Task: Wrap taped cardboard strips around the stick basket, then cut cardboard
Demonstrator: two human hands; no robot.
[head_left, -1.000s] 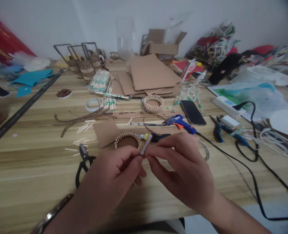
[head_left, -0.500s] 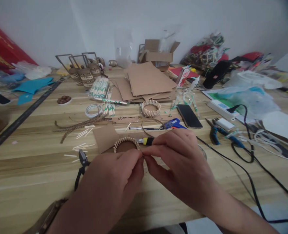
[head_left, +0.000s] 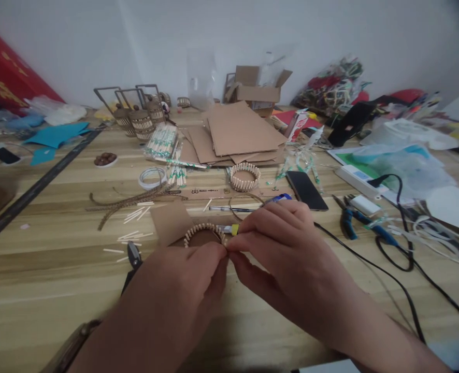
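A small ring of short wooden sticks [head_left: 203,228], standing around a brown cardboard base, is in front of me. My left hand [head_left: 186,274] is closed on its near side, with thumb and index finger pinched at the rim. My right hand [head_left: 280,243] is also closed, its fingertips meeting the left ones at the ring's right front edge; whatever is between them is too small to make out. A thin brown cord [head_left: 232,207] loops just behind the right hand. Partly under that hand lies a yellow-and-black cutter [head_left: 234,229]. Dark-handled snips [head_left: 133,255] lie by my left hand.
Another stick ring [head_left: 245,177] stands behind, near a phone [head_left: 307,190] and cardboard sheets [head_left: 245,129]. Loose sticks [head_left: 130,236] and braided strips [head_left: 115,210] lie left. Pliers [head_left: 348,217] and black cable [head_left: 354,248] lie right. Little lidded buckets [head_left: 141,124] stand at the back.
The view has shifted slightly, so the table items appear a little further right. Both hands keep their pinch at the ring's edge, and the right hand now covers more of the cutter.
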